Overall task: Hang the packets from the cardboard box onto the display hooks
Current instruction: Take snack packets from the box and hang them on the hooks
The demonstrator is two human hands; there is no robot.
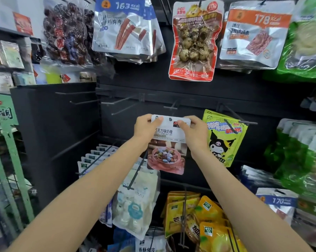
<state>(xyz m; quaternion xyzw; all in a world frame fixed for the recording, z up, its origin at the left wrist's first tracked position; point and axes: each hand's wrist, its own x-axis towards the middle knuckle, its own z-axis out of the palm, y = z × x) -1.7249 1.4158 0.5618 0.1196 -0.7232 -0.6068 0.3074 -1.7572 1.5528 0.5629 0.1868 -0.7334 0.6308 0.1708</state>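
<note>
I hold a white candy packet [169, 140] with a pink bowl picture upright in front of the dark display panel. My left hand [147, 127] pinches its top left corner and my right hand [192, 130] pinches its top right corner. The packet's hang hole sits between my thumbs, just below an empty hook [171, 106]. More bare hooks [124, 104] stick out to the left. The cardboard box is out of view.
A yellow-green cartoon packet [224, 140] hangs on the hook to the right. White packets [135, 199] and yellow packets [204, 215] hang below. Snack packets [193, 42] hang above. A green rack [6, 160] stands at the left.
</note>
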